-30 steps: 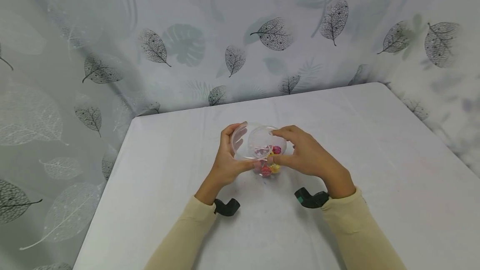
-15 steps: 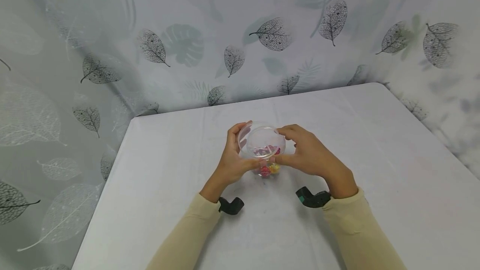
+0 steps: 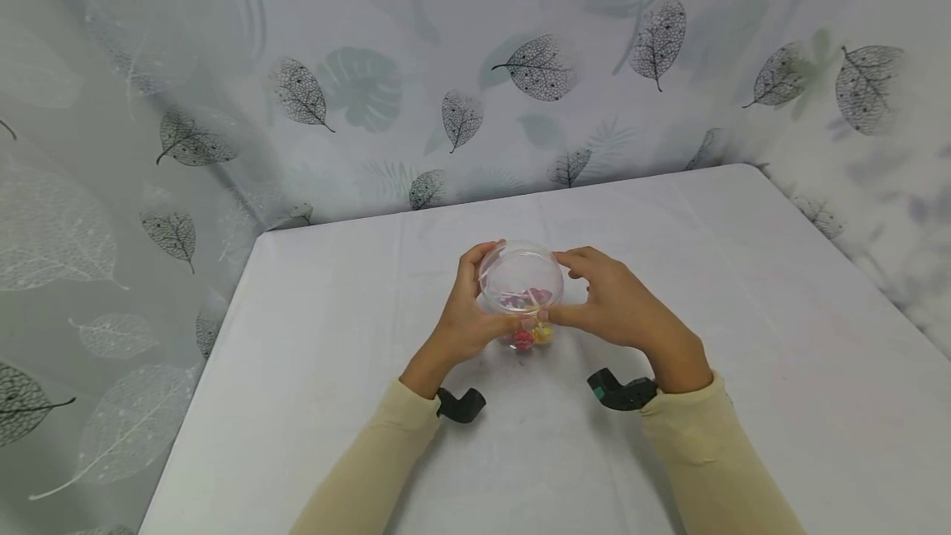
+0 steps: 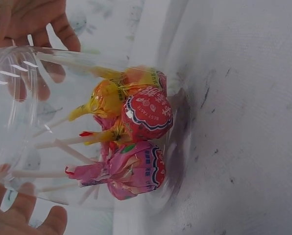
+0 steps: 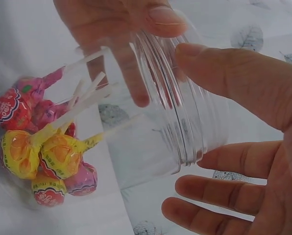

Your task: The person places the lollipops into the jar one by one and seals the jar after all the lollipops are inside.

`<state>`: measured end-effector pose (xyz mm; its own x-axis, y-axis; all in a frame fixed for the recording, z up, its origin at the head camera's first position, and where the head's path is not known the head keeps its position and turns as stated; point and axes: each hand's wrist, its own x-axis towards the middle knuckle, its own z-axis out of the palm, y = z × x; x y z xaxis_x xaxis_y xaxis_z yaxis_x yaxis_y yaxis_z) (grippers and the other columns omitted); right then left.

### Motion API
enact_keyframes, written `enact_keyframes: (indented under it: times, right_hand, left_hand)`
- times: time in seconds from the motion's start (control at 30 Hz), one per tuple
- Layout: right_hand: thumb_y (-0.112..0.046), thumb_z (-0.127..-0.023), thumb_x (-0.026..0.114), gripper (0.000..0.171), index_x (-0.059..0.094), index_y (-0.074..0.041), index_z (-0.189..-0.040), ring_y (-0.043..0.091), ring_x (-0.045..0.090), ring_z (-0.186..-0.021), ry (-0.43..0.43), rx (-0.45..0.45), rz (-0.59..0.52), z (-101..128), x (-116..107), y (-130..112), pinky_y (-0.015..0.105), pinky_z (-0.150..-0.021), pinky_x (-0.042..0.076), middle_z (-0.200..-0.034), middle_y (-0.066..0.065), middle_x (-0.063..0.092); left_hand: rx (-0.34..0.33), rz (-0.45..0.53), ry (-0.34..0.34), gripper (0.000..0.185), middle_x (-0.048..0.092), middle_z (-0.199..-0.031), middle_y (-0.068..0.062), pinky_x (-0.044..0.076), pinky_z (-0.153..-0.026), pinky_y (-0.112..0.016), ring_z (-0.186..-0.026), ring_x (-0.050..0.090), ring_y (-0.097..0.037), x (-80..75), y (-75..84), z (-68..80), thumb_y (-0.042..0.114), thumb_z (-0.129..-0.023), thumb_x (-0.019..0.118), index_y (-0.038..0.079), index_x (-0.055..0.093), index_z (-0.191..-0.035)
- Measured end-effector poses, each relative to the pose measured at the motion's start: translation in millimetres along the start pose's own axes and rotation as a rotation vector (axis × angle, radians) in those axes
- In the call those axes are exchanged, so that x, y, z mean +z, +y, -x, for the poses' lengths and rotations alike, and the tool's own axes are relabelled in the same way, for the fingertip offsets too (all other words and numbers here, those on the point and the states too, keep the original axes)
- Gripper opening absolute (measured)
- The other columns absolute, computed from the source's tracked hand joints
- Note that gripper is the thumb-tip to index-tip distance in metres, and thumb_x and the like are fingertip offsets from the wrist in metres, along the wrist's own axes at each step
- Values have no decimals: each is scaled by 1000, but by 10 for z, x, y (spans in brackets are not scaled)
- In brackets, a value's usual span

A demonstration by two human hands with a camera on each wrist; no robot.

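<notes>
Standing on the white counter (image 3: 743,287), a clear jar (image 3: 522,291) sits between both hands. The left hand (image 3: 462,316) curls its fingers (image 4: 18,208) round the jar's rim; the right hand (image 3: 612,304) grips the clear lid (image 5: 185,107) at the jar's mouth. The head view shows only colour through the plastic; the wrist views show wrapped lollipops (image 4: 136,142) heaped at the bottom, white sticks (image 5: 87,95) pointing toward the mouth.
</notes>
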<state>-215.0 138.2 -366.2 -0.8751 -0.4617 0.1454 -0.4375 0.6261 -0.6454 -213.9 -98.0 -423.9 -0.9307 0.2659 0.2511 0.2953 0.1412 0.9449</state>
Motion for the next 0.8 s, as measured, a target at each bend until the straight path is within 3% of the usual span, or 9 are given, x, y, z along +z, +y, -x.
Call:
enact_keyframes:
  times: [0.33,0.57,0.8]
  right_hand:
    - [-36,-88,85,75,56,2,-145,41,61,-121,-12,9,6,14,-24,13,54,-91,56,-141,19,60]
    - [-35,-87,85,74,57,3,-144,41,61,-120,-17,19,4,20,-27,14,53,-88,56,-139,20,60]
    - [-35,-87,86,75,57,2,-145,39,60,-119,-30,40,16,19,-26,16,52,-89,56,-140,19,60]
  left_hand:
    - [-10,13,-41,102,34,-165,-4,37,-115,-63,-145,39,-44,-1,-10,-21,7,-78,92,19,25,-154]
    - [-2,25,-48,102,37,-163,-1,35,-116,-63,-143,41,-33,9,-40,-21,1,-78,90,18,26,-154]
    - [-2,43,-73,102,34,-164,-12,37,-114,-62,-143,38,-47,0,-58,-24,0,-78,89,15,24,-155]
